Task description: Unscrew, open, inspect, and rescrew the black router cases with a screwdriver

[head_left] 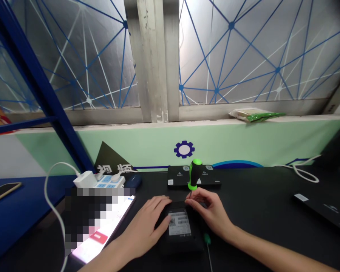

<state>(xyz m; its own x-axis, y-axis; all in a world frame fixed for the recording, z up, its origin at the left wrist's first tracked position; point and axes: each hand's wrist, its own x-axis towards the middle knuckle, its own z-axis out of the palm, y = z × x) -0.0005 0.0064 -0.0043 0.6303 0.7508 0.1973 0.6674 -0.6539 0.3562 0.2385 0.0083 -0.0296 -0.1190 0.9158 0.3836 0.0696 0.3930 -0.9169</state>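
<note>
Handling and Hold Points

The black-and-green, thick-handled screwdriver [196,172] is held nearly upright at the far end of the black, box-shaped device [181,243], which lies on the black table [260,196], well apart from its back edge. The slim shaft is pinched between thumb and fingertips of the right hand [211,211]. The left hand [149,221] is laid along the device's left side, fingers close together, thumb apart. The screwdriver is judged light, stiff and top-heavy; firmer hold is offered by its handle. The device's casing, probably rigid and slippery, is best held by both sides.
</note>
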